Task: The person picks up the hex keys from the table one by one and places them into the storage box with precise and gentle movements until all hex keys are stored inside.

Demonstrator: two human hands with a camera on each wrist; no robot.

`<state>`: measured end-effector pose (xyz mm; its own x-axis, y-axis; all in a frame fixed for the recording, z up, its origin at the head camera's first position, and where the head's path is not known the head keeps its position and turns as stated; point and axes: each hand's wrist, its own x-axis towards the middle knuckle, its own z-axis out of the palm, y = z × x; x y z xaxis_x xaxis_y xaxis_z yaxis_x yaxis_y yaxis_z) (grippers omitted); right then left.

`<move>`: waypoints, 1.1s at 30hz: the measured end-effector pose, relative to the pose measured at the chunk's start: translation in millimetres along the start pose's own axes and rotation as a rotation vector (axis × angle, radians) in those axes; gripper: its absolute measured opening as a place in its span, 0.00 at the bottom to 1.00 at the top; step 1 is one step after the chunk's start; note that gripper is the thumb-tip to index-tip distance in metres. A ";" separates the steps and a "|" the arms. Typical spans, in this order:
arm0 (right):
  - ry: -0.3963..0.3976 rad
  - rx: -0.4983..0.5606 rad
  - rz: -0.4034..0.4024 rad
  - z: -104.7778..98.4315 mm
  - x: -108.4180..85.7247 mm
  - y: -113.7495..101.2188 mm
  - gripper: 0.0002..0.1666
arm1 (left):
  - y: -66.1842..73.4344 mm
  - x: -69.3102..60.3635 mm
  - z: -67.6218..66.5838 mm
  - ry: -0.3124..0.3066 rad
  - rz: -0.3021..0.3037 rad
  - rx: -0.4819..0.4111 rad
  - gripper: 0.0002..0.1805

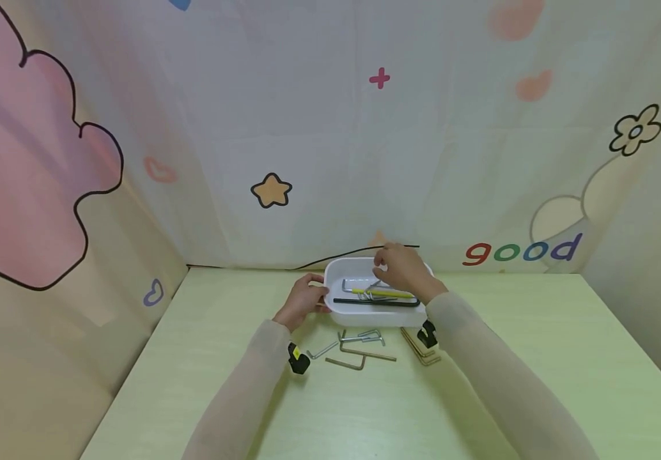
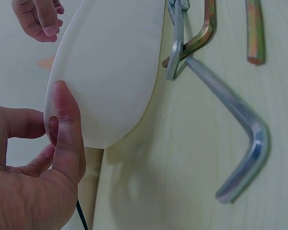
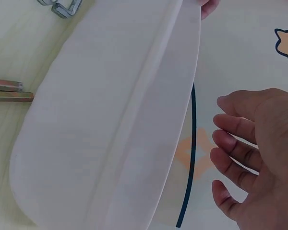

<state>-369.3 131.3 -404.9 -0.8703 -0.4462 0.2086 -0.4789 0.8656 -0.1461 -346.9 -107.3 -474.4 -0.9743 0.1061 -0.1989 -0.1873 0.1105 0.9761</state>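
Observation:
A white plastic tray [image 1: 376, 318] stands on the table near the back curtain. My left hand [image 1: 302, 301] grips its left end, with the thumb on the outer wall and fingers at the rim, as the left wrist view shows. Above the tray's right part hovers my right hand [image 1: 402, 267]. Its fingers are loosely bent and hold nothing in the right wrist view [image 3: 259, 153]. Inside the tray lie a long black hex key [image 1: 373, 302], a yellow rod-like piece [image 1: 385, 293] and some silver hex keys [image 1: 346, 285].
In front of the tray lie several loose hex keys: a silver one [image 1: 322, 351], crossed silver ones [image 1: 365, 337], brass-coloured ones [image 1: 373, 355] and a brass-coloured group [image 1: 420, 349] to the right. A printed curtain [image 1: 330, 128] closes off the table's back.

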 end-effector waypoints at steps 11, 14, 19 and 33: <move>0.094 -0.006 -0.057 -5.1 -23.4 -10.5 0.13 | 1.1 -0.9 1.0 0.011 -0.004 -0.007 0.20; 0.120 -0.008 -0.069 -4.4 -29.4 -12.2 0.13 | 0.5 -0.4 1.3 0.013 -0.008 -0.008 0.20; 0.158 -0.009 -0.086 -4.4 -40.6 -15.8 0.12 | -0.6 -0.1 2.0 0.016 -0.003 -0.014 0.21; 0.192 0.038 -0.122 -7.0 -82.9 -30.0 0.10 | -1.9 0.8 2.6 0.020 -0.005 -0.010 0.21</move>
<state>-282.0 144.0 -411.1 -0.7694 -0.4927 0.4066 -0.5864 0.7972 -0.1436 -347.0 -104.9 -476.7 -0.9756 0.0855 -0.2022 -0.1933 0.1015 0.9759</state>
